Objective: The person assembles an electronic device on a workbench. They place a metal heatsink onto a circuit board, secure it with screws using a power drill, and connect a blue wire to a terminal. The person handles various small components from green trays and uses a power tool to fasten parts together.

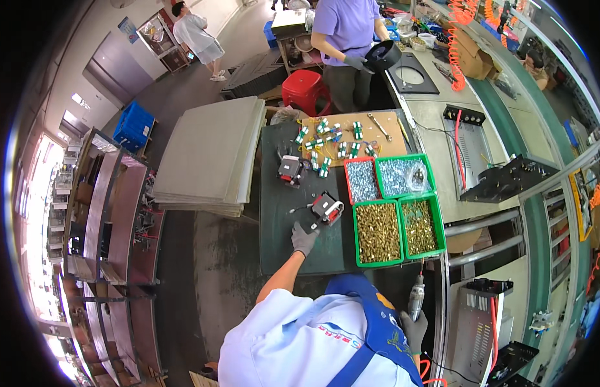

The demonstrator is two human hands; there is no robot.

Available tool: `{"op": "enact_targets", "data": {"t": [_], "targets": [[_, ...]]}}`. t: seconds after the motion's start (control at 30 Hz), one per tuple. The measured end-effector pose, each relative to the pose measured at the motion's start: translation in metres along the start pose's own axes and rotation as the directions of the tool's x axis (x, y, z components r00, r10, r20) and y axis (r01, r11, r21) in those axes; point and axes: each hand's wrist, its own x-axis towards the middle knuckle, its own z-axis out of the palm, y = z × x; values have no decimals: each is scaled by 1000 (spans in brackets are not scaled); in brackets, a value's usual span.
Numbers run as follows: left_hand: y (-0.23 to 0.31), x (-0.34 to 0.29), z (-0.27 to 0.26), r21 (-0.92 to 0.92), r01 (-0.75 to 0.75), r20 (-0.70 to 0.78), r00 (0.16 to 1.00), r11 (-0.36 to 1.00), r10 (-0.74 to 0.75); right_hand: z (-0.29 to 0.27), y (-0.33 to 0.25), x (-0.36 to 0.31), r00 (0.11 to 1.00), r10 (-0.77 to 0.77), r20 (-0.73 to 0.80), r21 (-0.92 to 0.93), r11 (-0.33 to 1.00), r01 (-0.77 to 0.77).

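Observation:
My left hand (304,238), in a grey glove, reaches out over the dark green mat (280,238) and touches the near end of a small red and white transformer assembly (327,209). A second red and white transformer (289,170) lies farther away on the same mat. My right hand (414,329), also gloved, hangs low beside my body and is shut on a silver powered screwdriver (416,298) that points upward. Just right of the mat stand the green parts bins (435,248).
The bins hold brass screws (377,232) and silver screws (362,181). Several green and white parts (329,138) and a wrench (379,126) lie on a brown board. A stack of grey sheets (213,155) lies left. Another person (348,39) holds a round black part.

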Motion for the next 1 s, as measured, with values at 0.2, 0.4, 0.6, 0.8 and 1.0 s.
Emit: {"op": "enact_targets", "data": {"t": [0.2,0.4,0.6,0.8,1.0], "targets": [[53,28,6,-195,-144,193,964,970,182,15,-13,0,997,66,-32,-21,998,-67],[105,14,-19,-224,-155,120,975,962,185,27,-7,-1,988,140,-71,24,990,-139],[97,18,-12,-167,-200,51,976,965,211,30,-18,2,992,115,-51,-5,993,-115],[93,21,-1,-89,-213,32,976,973,216,16,-21,8,996,91,-1,-56,994,-91],[90,14,-13,-38,-219,5,976,975,220,-1,-3,3,996,82,22,-90,993,-80]]}}
